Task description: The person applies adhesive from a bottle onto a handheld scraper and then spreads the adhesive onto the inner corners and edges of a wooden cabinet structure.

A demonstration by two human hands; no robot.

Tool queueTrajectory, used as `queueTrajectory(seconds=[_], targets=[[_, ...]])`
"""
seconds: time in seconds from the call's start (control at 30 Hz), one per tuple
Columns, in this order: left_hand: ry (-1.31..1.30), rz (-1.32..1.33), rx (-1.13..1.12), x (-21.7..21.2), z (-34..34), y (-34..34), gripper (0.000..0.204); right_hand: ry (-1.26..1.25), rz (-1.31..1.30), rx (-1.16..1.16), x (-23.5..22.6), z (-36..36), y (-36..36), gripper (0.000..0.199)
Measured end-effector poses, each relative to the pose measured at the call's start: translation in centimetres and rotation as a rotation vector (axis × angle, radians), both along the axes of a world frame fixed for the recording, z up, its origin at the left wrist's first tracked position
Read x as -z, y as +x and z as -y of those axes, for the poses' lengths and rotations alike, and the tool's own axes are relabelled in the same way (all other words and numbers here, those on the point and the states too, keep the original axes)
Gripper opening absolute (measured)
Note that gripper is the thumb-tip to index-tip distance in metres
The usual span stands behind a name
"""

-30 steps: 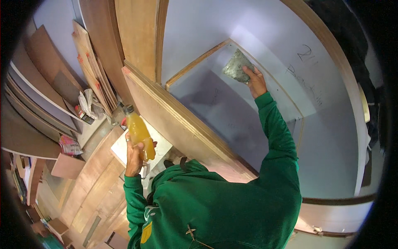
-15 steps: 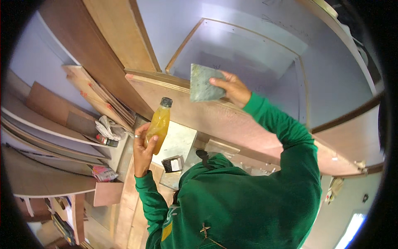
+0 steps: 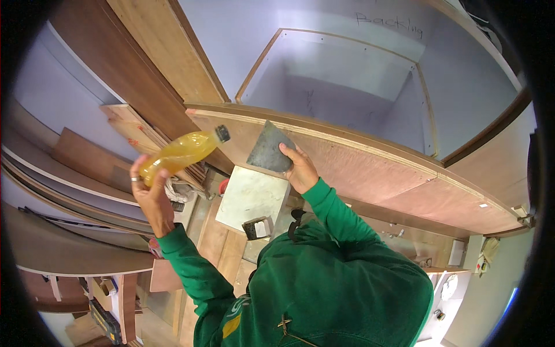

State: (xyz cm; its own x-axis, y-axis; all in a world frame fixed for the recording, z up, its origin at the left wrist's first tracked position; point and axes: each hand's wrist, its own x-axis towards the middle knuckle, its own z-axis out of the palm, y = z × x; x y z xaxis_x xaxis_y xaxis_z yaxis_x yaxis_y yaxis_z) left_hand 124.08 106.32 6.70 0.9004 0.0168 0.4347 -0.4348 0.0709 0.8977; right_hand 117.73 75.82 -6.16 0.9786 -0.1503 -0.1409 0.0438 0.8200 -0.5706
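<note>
While tilted, yellow bottle (image 3: 179, 153) clamped in left hand (image 3: 151, 194) grip; right hand (image 3: 300, 169) grip pinching grey pad (image 3: 269, 149) against plywood panel (image 3: 370, 173); pad's lower corner hidden by fingers.

Workshop, as I see it from above. One open cabinet carcass (image 3: 352, 75), pale grey-lilac inside, its plywood side panel (image 3: 370, 173) reddish-brown with a light edge. Brown boards (image 3: 144, 63) leaning upper left. Stacked sheets (image 3: 69, 191) curving along the left. Wooden floor (image 3: 222, 243), partly covered. Pale square slab (image 3: 254, 196) below the panel. Light even, daylight-like.
</note>
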Motion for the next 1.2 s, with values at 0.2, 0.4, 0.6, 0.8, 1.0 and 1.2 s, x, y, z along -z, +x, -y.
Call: queueTrajectory(seconds=[0.2,0.4,0.6,0.8,1.0,1.2], targets=[[-0.384,0.062,0.100,-1.7,1.8,2.3,0.040,0.029,0.081,0.019,-1.1,-0.7,1.1,0.038],[-0.409,0.134,0.199,-4.7,8.1,2.9,0.042,0.055,0.104,-0.032,-1.6,-1.1,2.2,0.035],[-0.337,0.184,0.191,-5.0,8.9,5.7,0.042,0.030,0.128,-0.068,-3.3,-1.4,3.2,0.043],[-0.304,0.255,0.146,-5.1,9.0,8.0,0.037,0.081,0.126,-0.061,-3.6,-2.4,4.8,0.035],[-0.507,0.147,0.372,-6.9,11.0,7.9,0.038,0.057,0.122,-0.134,-3.1,-3.3,6.2,0.041],[-0.523,0.165,0.332,-7.2,10.8,9.3,0.030,0.063,0.105,-0.120,-4.2,-3.6,7.0,0.044]])
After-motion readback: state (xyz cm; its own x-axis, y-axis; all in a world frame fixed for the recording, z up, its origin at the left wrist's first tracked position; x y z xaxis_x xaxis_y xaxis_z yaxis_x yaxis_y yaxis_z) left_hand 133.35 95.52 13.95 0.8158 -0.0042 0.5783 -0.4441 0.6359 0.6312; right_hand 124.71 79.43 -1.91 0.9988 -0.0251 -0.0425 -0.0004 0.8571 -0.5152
